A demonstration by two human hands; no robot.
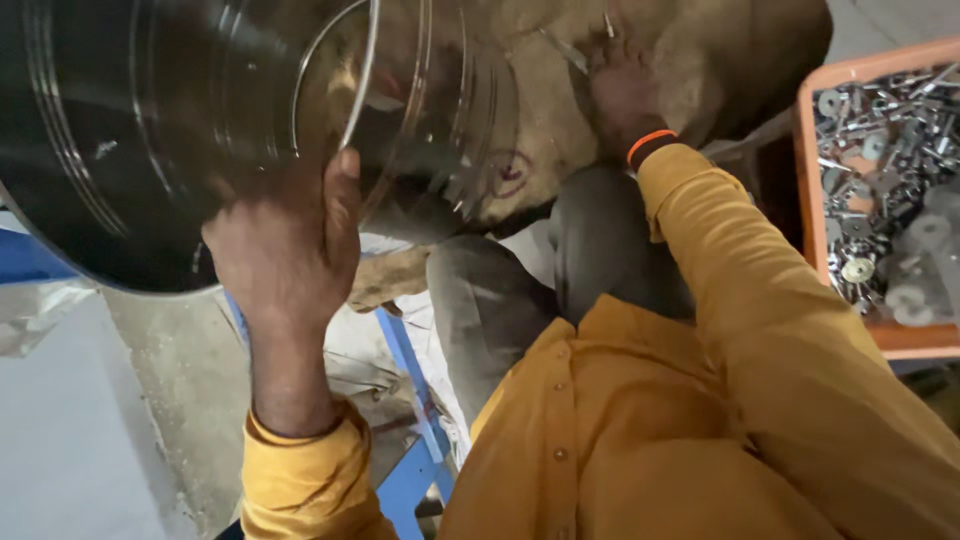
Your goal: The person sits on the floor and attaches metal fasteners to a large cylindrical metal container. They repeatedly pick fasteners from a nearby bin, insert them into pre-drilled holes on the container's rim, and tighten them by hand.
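A big shiny dark metal drum (130,120) with ribbed rings fills the upper left. My left hand (290,245) grips its lower rim, thumb hooked over the edge at the drum's open mouth. My right hand (622,85) reaches forward past the drum and rests against a brown sack-like surface (720,50), near a thin metal piece (565,50) at its fingertips; whether it holds that piece is unclear. I wear yellow sleeves and an orange wristband (650,143). My knees in grey trousers (540,270) sit below the drum.
An orange tray (805,170) at the right holds several metal bolts and washers. A blue metal stool frame (410,400) stands under me on a dusty concrete floor (170,400). Crumpled plastic (35,315) lies at the left.
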